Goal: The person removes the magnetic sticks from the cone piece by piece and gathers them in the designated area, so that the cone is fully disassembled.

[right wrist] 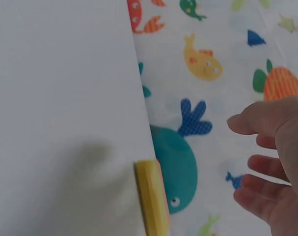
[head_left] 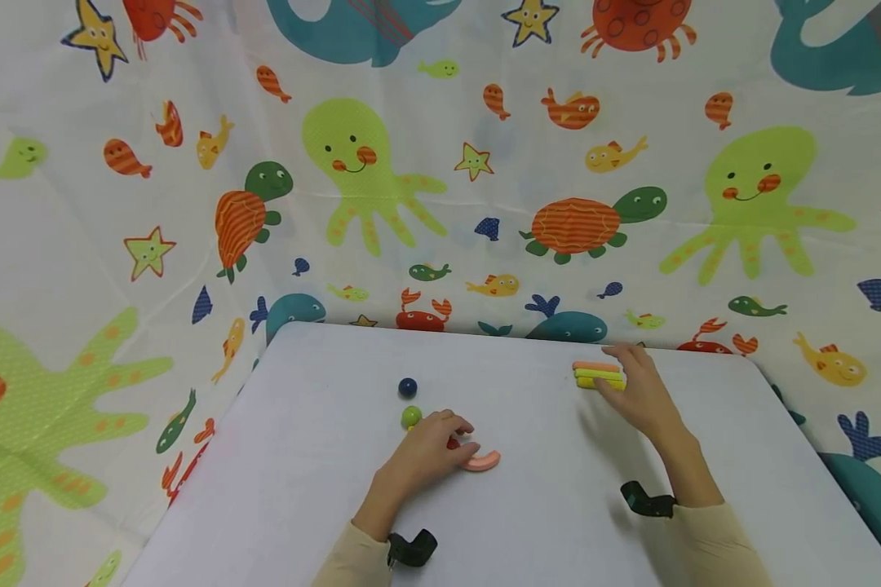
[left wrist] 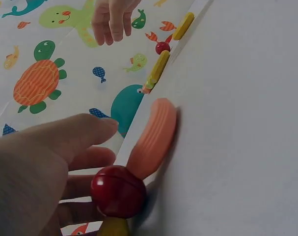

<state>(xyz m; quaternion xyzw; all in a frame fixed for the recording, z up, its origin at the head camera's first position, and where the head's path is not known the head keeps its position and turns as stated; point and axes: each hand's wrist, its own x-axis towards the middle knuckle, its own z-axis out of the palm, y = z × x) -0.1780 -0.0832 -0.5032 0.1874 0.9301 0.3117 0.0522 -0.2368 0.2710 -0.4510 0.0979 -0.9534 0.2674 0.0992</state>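
My left hand [head_left: 431,447] reaches over a small row of pieces on the white table, its fingers loosely bent. In the left wrist view its thumb stays apart from a glossy red ball [left wrist: 118,191], and the other fingers pass behind that ball. A curved, ridged pink piece [left wrist: 156,140] adjoins the ball, with part of a yellow piece [left wrist: 114,227] below. My right hand [head_left: 642,395] is at the right end of a stack of short sticks, orange [head_left: 595,367] and yellow [head_left: 591,382]. In the right wrist view its thumb and fingers are spread with nothing between them.
A dark blue ball [head_left: 407,387] and a green ball [head_left: 411,416] lie beyond my left hand. The white table [head_left: 301,456] ends at a cloth [head_left: 426,204] printed with sea animals. Each wrist carries a black mount [head_left: 646,500].
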